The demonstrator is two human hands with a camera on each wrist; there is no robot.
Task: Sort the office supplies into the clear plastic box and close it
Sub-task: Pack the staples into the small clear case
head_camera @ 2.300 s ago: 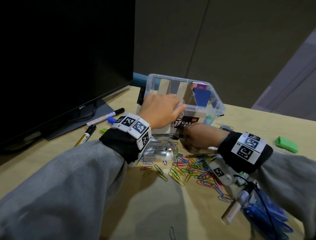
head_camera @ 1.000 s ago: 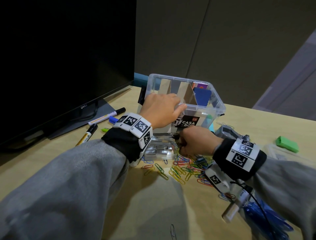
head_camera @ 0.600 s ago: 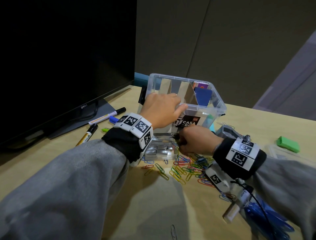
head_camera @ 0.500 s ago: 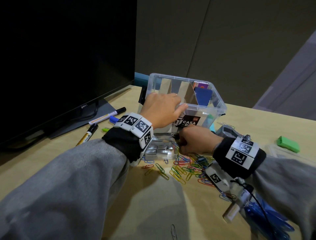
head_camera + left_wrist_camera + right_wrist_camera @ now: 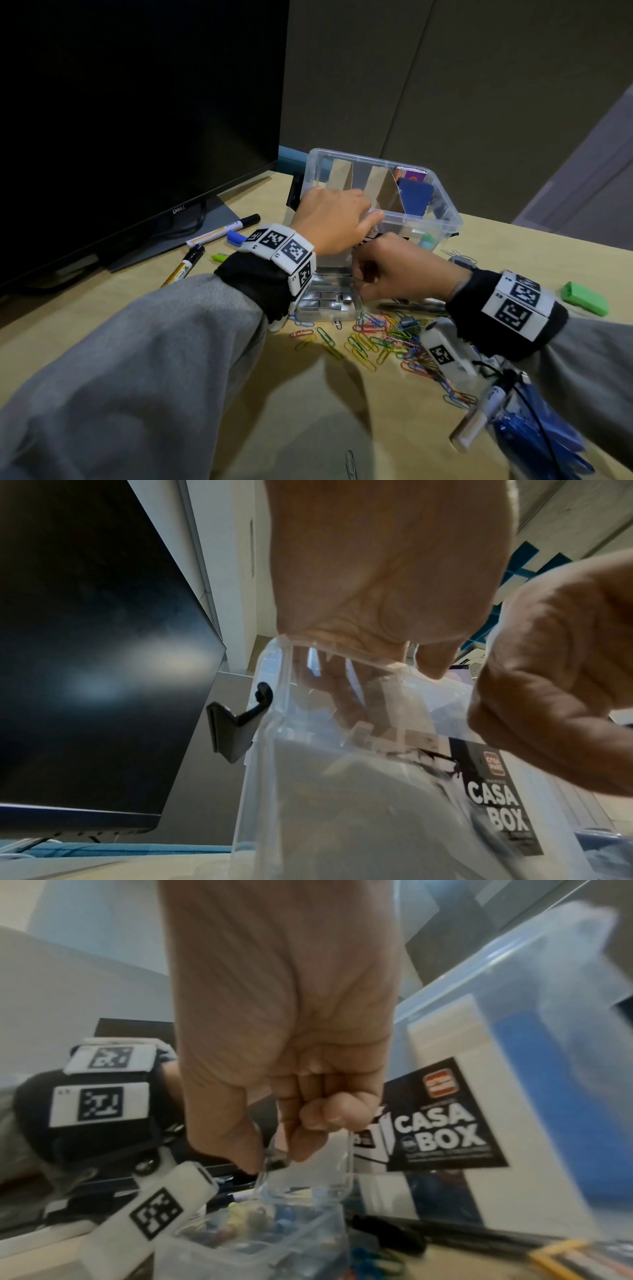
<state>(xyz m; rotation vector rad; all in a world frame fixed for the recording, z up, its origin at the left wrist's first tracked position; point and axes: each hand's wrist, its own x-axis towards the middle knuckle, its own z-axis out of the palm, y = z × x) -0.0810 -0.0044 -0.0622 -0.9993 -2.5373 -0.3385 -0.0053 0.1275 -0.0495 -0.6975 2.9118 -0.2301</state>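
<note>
The clear plastic box (image 5: 442,219) stands open at the back of the desk, with cardboard dividers (image 5: 383,188) and a blue card (image 5: 416,195) inside. My left hand (image 5: 363,212) grips its near rim, fingers curled inside the wall (image 5: 342,804). Just in front of the box label (image 5: 441,1118), my right hand (image 5: 359,274) is curled. In the right wrist view its thumb and forefinger (image 5: 281,1150) pinch a thin clear plastic piece above a small clear tub of coloured pins (image 5: 260,1237). Coloured paper clips (image 5: 376,339) lie scattered under the right wrist.
A small clear case of silver pieces (image 5: 325,301) sits against the box front. Markers (image 5: 222,229) lie left by the black monitor (image 5: 137,120). A green item (image 5: 585,298) lies far right. A white marker (image 5: 479,418) and blue pens (image 5: 537,438) lie at the near right.
My right hand has risen slightly and now covers the box label in the head view. The left hand has stayed on the box rim.
</note>
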